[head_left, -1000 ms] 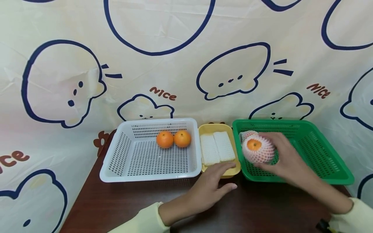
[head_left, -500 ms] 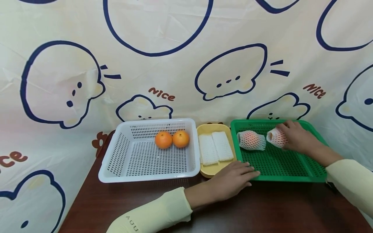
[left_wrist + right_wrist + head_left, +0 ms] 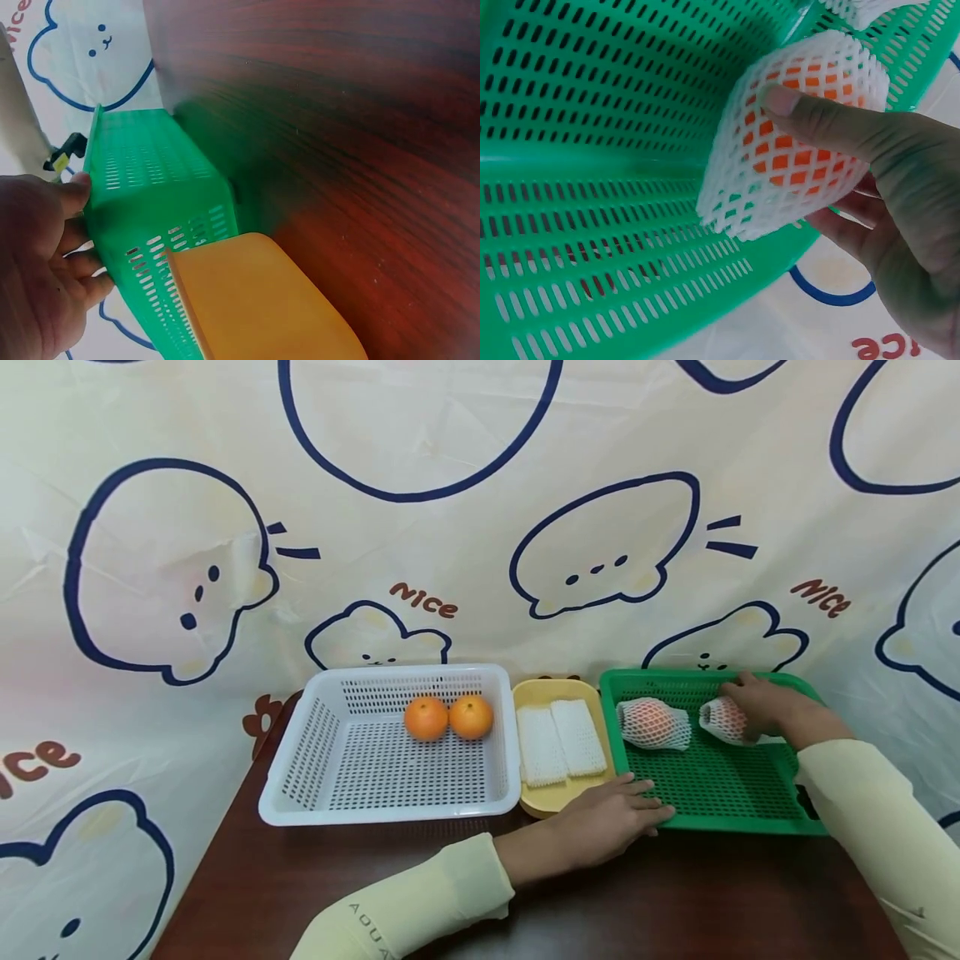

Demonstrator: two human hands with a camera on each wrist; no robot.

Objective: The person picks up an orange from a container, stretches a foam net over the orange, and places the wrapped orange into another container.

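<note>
My right hand (image 3: 757, 706) holds an orange in a white foam net sleeve (image 3: 726, 721) at the right back of the green basket (image 3: 731, 822). In the right wrist view the thumb lies across the netted orange (image 3: 795, 150), with fingers under it. A second netted orange (image 3: 651, 724) lies on the basket floor at the left. My left hand (image 3: 603, 822) rests with fairly straight fingers on the basket's front left corner. In the left wrist view, its fingertips (image 3: 96, 289) touch the green rim beside the yellow tray (image 3: 262, 300).
A white basket (image 3: 390, 817) with two bare oranges (image 3: 426, 718) stands at the left. Between the baskets, the yellow tray holds two flat foam net sleeves (image 3: 577, 737). Dark wooden table (image 3: 637, 910) lies in front, and a printed cloth (image 3: 480, 552) hangs behind.
My right hand has carried its netted orange rightward and down into the green basket, away from the other one. My left hand has moved right from the yellow tray onto the basket's corner.
</note>
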